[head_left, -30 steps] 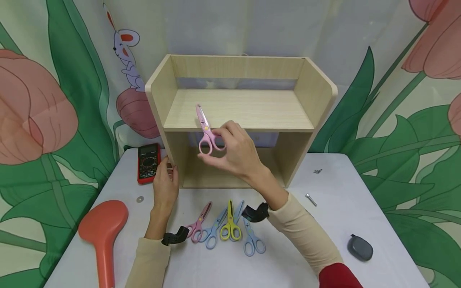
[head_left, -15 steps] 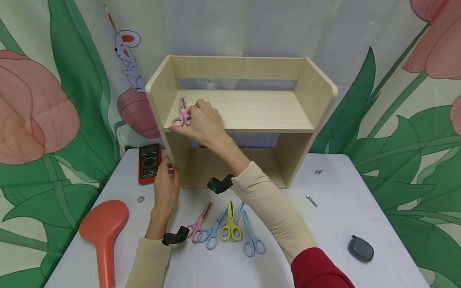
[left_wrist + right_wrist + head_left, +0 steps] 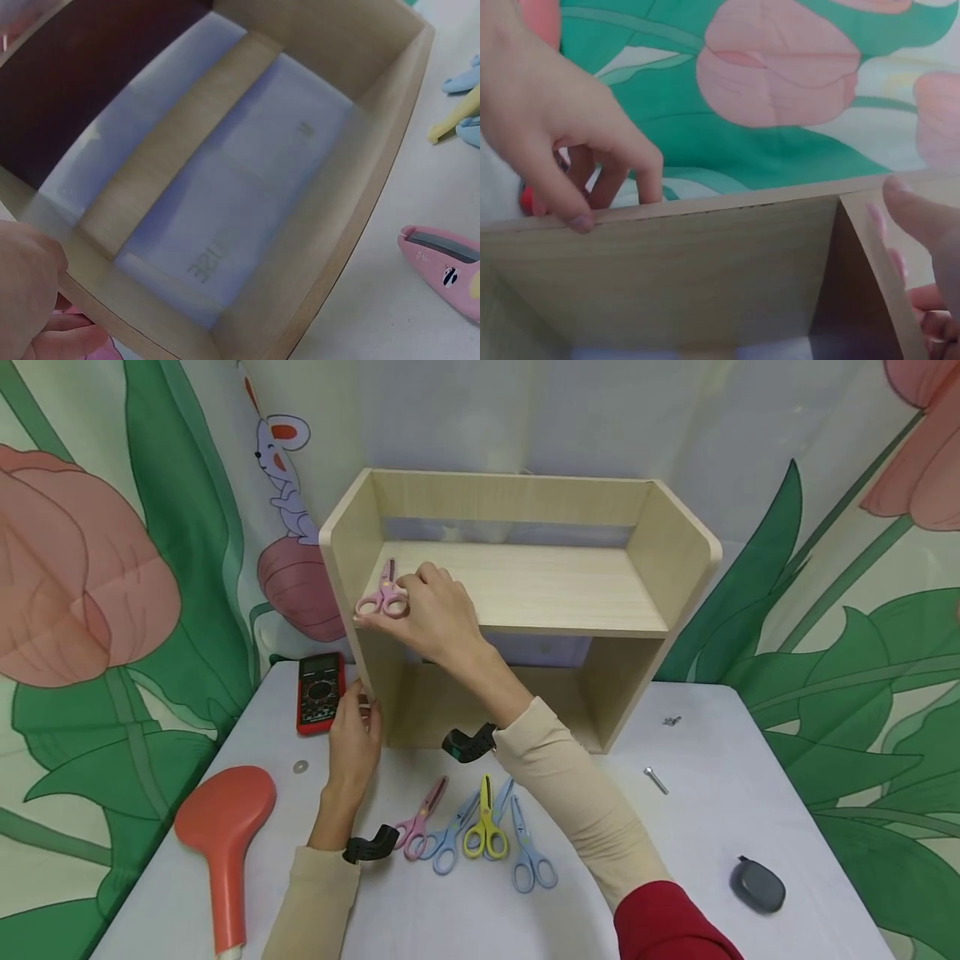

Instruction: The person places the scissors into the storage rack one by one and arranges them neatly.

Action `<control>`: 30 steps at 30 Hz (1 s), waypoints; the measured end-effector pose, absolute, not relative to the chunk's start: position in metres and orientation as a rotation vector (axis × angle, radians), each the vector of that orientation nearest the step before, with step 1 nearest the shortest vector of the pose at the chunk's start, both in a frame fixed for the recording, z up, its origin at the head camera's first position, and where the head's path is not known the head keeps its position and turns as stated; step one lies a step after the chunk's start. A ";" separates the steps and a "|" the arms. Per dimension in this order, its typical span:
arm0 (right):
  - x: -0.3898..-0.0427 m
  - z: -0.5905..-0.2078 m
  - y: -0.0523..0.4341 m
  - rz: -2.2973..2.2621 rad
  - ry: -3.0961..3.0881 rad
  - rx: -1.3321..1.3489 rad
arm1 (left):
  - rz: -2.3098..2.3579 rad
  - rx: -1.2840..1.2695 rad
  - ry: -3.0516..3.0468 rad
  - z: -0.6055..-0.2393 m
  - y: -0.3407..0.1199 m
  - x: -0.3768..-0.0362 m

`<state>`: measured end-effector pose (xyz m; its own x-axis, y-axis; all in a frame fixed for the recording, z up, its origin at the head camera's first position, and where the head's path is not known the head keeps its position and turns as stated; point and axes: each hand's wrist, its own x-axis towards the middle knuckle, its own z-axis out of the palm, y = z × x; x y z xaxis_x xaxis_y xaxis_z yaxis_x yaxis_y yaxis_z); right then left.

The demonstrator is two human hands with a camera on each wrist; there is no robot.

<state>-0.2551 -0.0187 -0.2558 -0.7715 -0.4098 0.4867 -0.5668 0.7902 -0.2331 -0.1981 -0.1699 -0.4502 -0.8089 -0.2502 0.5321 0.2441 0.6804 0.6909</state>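
Observation:
Pink scissors (image 3: 387, 592) are at the left end of the upper shelf board, blades toward the back. My right hand (image 3: 442, 622) holds them by the handle loops, its thumb near the board's front edge. In the right wrist view, parts of the pink loops (image 3: 898, 264) show beside the thumb. My left hand (image 3: 356, 739) grips the front edge of the left side panel of the light wooden shelf (image 3: 566, 585), thumb on the edge and fingers outside, as the right wrist view shows. Whether the scissors rest fully on the board is hard to see.
In front of the shelf lie pink scissors (image 3: 422, 820), yellow scissors (image 3: 485, 827) and several blue scissors (image 3: 531, 852). A red multimeter (image 3: 321, 693), a washer (image 3: 300, 767) and an orange paddle-shaped thing (image 3: 225, 827) are left. Rightward lie a bolt (image 3: 656, 780), small screws (image 3: 672, 721) and a dark grey case (image 3: 757, 885).
My right hand has carried the pink scissors leftward and down, from in front of the shelf onto the upper board's left end. The left hand stays on the side panel. The view has shifted slightly.

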 end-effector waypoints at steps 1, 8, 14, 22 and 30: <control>-0.253 -0.257 -0.015 0.520 -2.535 0.743 | -1.055 0.003 -2.286 -0.450 -0.169 -0.198; -0.227 -0.279 0.018 0.587 -2.172 0.857 | -1.033 0.003 -2.295 -0.449 -0.168 -0.198; -0.195 -0.323 0.049 0.597 -2.119 0.916 | -1.036 -0.007 -2.289 -0.450 -0.172 -0.198; -0.151 -0.407 0.095 0.573 -2.446 0.886 | -1.081 -0.008 -2.311 -0.449 -0.172 -0.197; -0.120 -0.466 0.114 0.490 -2.673 0.859 | -1.052 -0.002 -2.306 -0.451 -0.173 -0.200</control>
